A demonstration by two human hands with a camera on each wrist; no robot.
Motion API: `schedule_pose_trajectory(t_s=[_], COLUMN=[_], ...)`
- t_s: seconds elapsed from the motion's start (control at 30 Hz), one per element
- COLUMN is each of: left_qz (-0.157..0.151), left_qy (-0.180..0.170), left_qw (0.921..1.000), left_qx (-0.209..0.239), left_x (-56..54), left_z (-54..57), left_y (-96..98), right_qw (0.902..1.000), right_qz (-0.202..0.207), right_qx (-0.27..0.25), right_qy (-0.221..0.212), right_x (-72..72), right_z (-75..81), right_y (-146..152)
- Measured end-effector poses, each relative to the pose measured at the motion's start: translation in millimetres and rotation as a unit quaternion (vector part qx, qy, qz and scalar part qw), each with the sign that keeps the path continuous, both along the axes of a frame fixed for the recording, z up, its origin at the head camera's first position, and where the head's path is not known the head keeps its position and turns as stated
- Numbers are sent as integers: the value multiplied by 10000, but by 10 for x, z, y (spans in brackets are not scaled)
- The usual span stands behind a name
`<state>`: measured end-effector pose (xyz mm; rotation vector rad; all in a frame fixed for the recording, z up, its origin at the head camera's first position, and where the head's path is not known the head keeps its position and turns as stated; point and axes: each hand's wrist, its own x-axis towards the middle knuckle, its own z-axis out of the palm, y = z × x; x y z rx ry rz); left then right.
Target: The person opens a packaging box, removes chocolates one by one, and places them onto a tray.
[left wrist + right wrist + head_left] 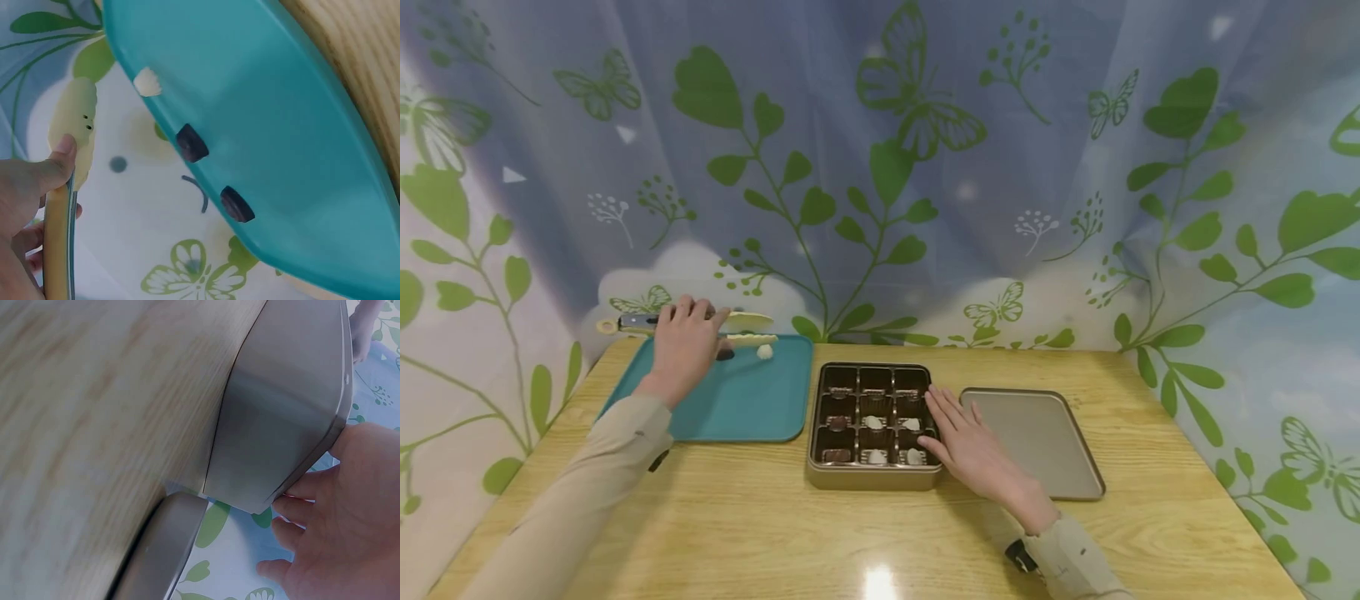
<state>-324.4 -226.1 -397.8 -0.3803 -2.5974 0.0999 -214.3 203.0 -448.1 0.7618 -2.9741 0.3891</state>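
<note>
My left hand [683, 337] grips a pair of tongs [749, 320] with pale cream tips, above the far edge of the teal tray [730, 408]. The tips stand apart and nothing shows between them. On the tray lie a white shell-shaped chocolate [148, 82] and two dark chocolates [192, 144], seen in the left wrist view. My right hand [973, 450] rests its straight fingers along the right rim of a metal tin [872, 477]. Dark chocolates [837, 456] sit in the tin's left column, white chocolates [876, 457] in its middle and right columns.
A shallow metal lid [1037, 433] lies on the wooden table [760, 517] to the right of the tin, partly behind my right hand. A patterned curtain [820, 167] hangs along the table's back edge.
</note>
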Motion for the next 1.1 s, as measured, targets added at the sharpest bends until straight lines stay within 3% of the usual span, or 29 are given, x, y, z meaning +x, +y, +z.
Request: schedule_pose_trajectory(t_s=[0.23,0.53,0.8,1.1], left_qz=[-310,-896,-1235,-1769], left_qy=[395,887,835,617], left_qw=[9986,9920,9883,9794], left_qx=[176,-114,-323,-748], left_x=[215,458,643,681], left_z=[30,57,185,290], left_y=[-43,84,343,644], right_qw=[10000,10000,10000,10000], right_qz=[-6,-37,-31,-50], right_qx=[-16,-13,6,8], right_qy=[-7,2,-1,-41], right_x=[10,10,-2,-4], right_z=[1,0,-12,-4], right_y=[-10,-13,-15,-15])
